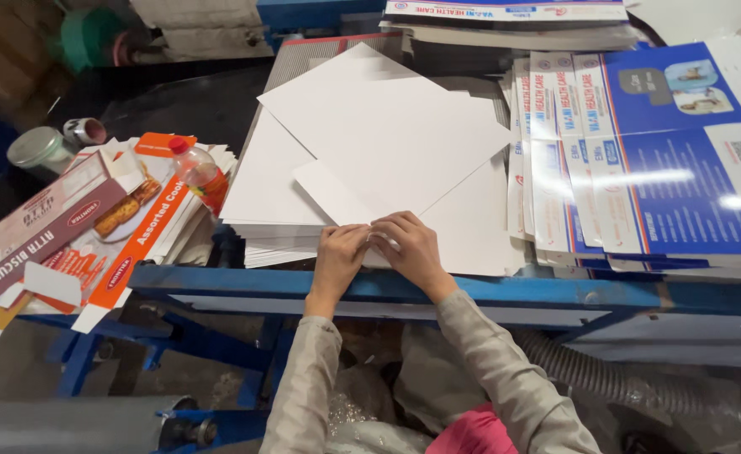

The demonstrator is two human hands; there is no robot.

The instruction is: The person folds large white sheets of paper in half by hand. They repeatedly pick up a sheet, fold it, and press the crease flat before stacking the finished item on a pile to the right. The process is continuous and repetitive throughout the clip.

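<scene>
While both hands sit close together at the near edge of the blue table, they pinch the near edge of a white sheet. The left hand and the right hand touch each other, with fingers curled shut on the paper edge. It looks like they are picking one sheet loose from the white stack. I think the next move needs a soft lift, so only one sheet comes up and it does not bend.

At about 12 o'clock from the hands, more white sheets lie crooked on top of the stack, with corners poking out. That way has the most open room.

At 3 o'clock lies a pile of blue printed cards, just beside the white stack, so there is little room there.

At 9 o'clock sit flat orange and brown boxes with a small plastic bottle on them. Farther off at 10 o'clock stand a tin and a tape roll.
</scene>
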